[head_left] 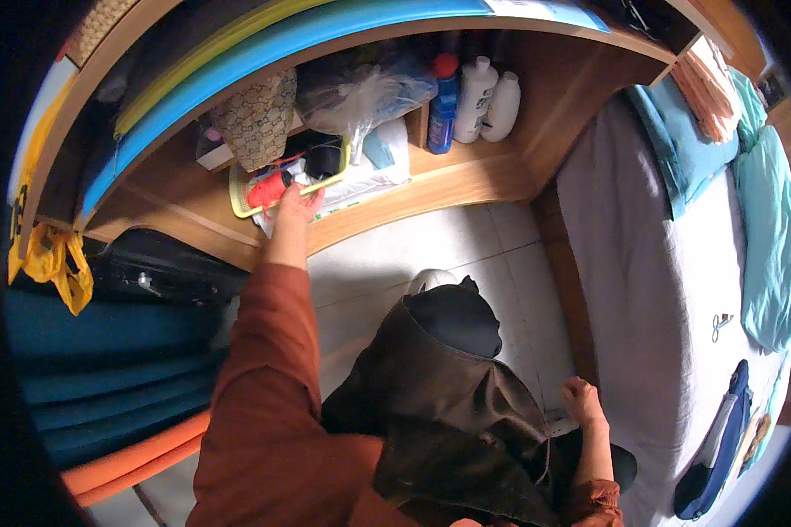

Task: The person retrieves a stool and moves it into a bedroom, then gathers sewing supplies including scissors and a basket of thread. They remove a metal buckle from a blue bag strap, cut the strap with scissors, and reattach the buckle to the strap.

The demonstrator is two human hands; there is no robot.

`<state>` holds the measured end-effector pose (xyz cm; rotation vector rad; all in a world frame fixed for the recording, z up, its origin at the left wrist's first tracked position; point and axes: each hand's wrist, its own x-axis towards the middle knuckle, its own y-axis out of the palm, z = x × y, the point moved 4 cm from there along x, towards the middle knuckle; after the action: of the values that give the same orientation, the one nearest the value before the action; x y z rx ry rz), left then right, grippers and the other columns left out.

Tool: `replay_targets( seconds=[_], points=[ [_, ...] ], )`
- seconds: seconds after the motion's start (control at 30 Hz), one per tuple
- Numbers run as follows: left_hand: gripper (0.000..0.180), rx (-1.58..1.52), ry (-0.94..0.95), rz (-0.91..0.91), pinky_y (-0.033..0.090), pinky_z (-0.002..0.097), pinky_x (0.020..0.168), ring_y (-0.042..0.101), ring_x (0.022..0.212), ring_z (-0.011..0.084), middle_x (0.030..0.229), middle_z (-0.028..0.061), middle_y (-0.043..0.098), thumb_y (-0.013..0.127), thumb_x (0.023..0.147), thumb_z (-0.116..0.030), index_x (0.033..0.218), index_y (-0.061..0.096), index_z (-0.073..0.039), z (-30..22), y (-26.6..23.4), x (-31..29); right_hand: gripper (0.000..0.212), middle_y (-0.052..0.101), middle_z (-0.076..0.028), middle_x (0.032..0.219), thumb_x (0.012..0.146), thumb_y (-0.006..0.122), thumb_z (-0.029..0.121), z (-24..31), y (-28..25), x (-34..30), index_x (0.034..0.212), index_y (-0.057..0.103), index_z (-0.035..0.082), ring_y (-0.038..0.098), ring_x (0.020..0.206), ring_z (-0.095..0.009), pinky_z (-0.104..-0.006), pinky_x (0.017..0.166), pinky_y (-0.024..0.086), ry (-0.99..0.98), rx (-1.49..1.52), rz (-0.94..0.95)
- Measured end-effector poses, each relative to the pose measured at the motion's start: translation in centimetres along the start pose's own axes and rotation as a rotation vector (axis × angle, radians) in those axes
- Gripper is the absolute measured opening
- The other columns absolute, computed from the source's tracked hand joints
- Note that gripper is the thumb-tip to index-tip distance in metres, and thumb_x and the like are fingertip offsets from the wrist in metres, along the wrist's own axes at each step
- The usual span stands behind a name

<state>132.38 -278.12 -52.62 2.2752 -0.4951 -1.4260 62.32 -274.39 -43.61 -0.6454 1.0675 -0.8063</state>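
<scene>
My left hand (301,205) reaches to the low wooden shelf and closes on the front rim of a yellow plastic basket (241,200). Inside the basket, a red bundle (269,189) lies just left of my fingers, and a rounded black item (323,160) sits behind them. White plastic wrapping (387,180) is spread beside the basket and partly under it. My right hand (583,400) hangs by the bed's edge, its fingers curled into a fist with nothing visible in them.
Farther right on the shelf stand a blue bottle with a red cap (444,104) and two white bottles (477,98). A patterned cloth bag (257,119) and a clear plastic bag (360,97) sit behind the basket. The bed (624,263) holds scissors (721,326).
</scene>
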Motion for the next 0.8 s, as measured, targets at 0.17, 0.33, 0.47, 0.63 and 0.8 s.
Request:
replay_targets(
  seconds=[0.17, 0.33, 0.47, 0.63, 0.8],
  points=[
    [0.019, 0.163, 0.199, 0.035, 0.051, 0.0367, 0.072, 0.058, 0.089, 0.0210, 0.096, 0.0061, 0.059, 0.045, 0.084, -0.019, 0.100, 0.050, -0.010, 4.6, -5.1, -4.8, 0.017, 0.061, -0.017, 0.085, 0.075, 0.055, 0.010, 1.9, -0.4, 0.2, 0.087, 0.060, 0.000, 0.060, 0.080, -0.029, -0.0338, 0.071, 0.048, -0.035, 0.063, -0.037],
    [0.030, 0.379, 0.176, -0.013, 0.048, 0.0370, 0.080, 0.055, 0.097, 0.0210, 0.106, 0.0079, 0.056, 0.048, 0.084, -0.019, 0.112, 0.046, -0.008, 11.3, -6.8, -12.6, 0.017, 0.061, -0.018, 0.083, 0.074, 0.055, 0.009, 0.0, -0.5, 0.0, 0.087, 0.059, -0.001, 0.060, 0.079, -0.029, -0.0333, 0.070, 0.048, -0.145, 0.033, -0.096],
    [0.034, 0.533, 0.085, 0.014, 0.049, 0.0371, 0.077, 0.056, 0.096, 0.0214, 0.108, 0.0086, 0.055, 0.049, 0.082, -0.014, 0.115, 0.044, -0.009, 14.3, -7.3, -16.5, 0.015, 0.060, -0.018, 0.085, 0.075, 0.056, 0.008, 2.1, -1.4, -0.4, 0.087, 0.058, 0.000, 0.059, 0.078, -0.029, -0.0354, 0.067, 0.047, -0.158, 0.098, -0.092],
    [0.034, 0.650, 0.071, 0.290, 0.054, 0.0373, 0.062, 0.062, 0.076, 0.0219, 0.093, 0.0107, 0.060, 0.055, 0.077, -0.012, 0.110, 0.047, -0.008, 17.7, -5.7, -12.3, 0.020, 0.060, -0.015, 0.087, 0.074, 0.059, 0.006, 5.8, -4.1, -2.1, 0.093, 0.058, -0.001, 0.060, 0.080, -0.025, -0.0303, 0.070, 0.047, -0.221, 0.188, -0.178],
    [0.036, 0.838, -0.134, 0.508, 0.052, 0.0427, 0.073, 0.060, 0.088, 0.0216, 0.098, 0.0073, 0.060, 0.058, 0.079, -0.015, 0.113, 0.047, -0.012, 19.0, 3.5, -14.8, 0.019, 0.056, -0.015, 0.082, 0.073, 0.061, 0.005, 5.4, -5.5, -2.5, 0.091, 0.056, 0.001, 0.057, 0.071, -0.029, -0.0338, 0.066, 0.047, -0.304, 0.263, -0.394]
  ],
)
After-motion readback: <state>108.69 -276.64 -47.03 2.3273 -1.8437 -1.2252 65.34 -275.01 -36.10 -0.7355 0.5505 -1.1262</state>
